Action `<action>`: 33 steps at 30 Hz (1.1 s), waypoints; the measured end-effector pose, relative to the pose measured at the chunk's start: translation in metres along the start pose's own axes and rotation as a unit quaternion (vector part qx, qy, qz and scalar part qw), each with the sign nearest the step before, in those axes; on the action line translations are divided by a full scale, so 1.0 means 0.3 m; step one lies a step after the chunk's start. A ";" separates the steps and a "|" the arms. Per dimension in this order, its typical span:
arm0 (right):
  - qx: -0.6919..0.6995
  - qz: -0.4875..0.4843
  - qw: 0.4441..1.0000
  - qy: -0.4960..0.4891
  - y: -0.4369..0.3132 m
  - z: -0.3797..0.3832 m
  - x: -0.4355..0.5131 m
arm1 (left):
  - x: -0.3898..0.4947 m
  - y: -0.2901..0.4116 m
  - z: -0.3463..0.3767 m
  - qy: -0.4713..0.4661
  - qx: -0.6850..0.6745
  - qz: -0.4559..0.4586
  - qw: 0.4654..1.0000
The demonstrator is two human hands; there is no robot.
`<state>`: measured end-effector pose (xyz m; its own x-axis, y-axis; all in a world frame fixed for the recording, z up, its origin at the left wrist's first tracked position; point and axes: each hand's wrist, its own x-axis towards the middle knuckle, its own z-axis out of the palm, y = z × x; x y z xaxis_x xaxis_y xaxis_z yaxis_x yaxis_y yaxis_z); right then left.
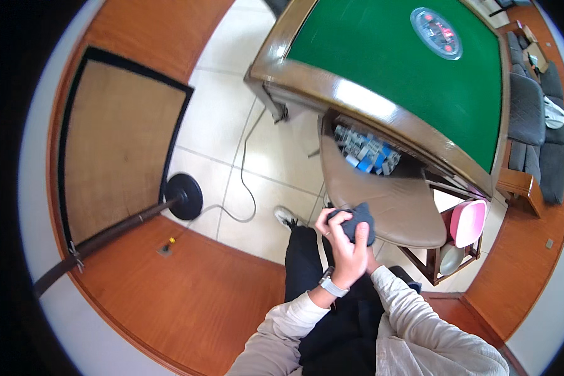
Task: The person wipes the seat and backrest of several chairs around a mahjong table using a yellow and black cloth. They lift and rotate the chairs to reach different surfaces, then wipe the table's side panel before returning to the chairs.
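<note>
A dark grey cloth (364,220) is bunched in my left hand (350,244), whose fingers curl over it; a watch with a pale strap sits on that wrist. Behind it, my right hand (372,261) is mostly hidden, so its fingers and what they touch do not show. Just beyond both hands is a chair's tan padded seat (395,207). Under the edge of the green-topped wooden table (380,61), an open drawer or compartment holds many small white and blue blocks (369,150), which look like mahjong tiles.
A round-based stand (183,196) rises at the left beside a framed tan panel (122,145). A cable (244,178) curves over the tiled floor. To the right, a pink basin (468,223) and a pale bowl (451,258) rest on a wooden rack. Grey cushioned seating (552,174) lies farther right.
</note>
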<state>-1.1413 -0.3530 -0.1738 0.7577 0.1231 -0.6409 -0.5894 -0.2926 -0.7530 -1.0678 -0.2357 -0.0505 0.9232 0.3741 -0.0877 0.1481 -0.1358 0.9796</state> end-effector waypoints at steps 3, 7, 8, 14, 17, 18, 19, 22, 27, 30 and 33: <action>-0.027 -0.035 0.999 0.009 -0.005 0.013 -0.023 | 0.022 -0.019 -0.027 -0.021 0.052 -0.003 0.998; -0.019 -0.025 0.999 -0.008 -0.138 -0.005 -0.128 | 0.062 0.060 -0.050 -0.044 0.121 0.009 0.992; -0.019 -0.049 0.999 0.006 -0.139 -0.016 -0.132 | 0.075 0.072 -0.040 -0.044 0.155 0.027 0.987; 0.005 -0.095 0.995 0.027 -0.151 -0.068 -0.140 | 0.100 0.093 -0.020 -0.058 0.375 0.095 0.920; 0.025 -0.085 0.996 0.027 -0.226 -0.122 -0.181 | 0.107 0.134 -0.025 -0.094 0.508 0.180 0.837; 0.035 -0.088 0.995 0.032 -0.222 -0.133 -0.193 | 0.114 0.147 -0.023 -0.103 0.510 0.203 0.829; 0.043 -0.085 0.995 0.039 -0.216 -0.138 -0.201 | 0.133 0.138 -0.038 -0.124 0.505 0.219 0.825; 0.058 -0.081 0.993 0.061 -0.215 -0.158 -0.212 | 0.173 0.149 -0.073 -0.194 0.506 0.220 0.811; 0.061 -0.087 0.985 0.137 -0.246 -0.157 -0.211 | 0.209 0.148 -0.089 -0.228 0.519 0.231 0.791; 0.065 -0.081 0.979 0.173 -0.271 -0.134 -0.208 | 0.229 0.171 -0.097 -0.263 0.471 0.235 0.809; 0.091 -0.080 0.966 0.227 -0.285 -0.098 -0.227 | 0.253 0.144 -0.117 -0.323 0.362 0.242 0.840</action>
<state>-1.1342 -0.3642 -0.0614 0.8636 -0.2887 -0.4133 -0.4626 -0.1279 -0.8773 -1.0037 -0.1808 -0.0085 0.9030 -0.4293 -0.0198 -0.3385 -0.7389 0.5827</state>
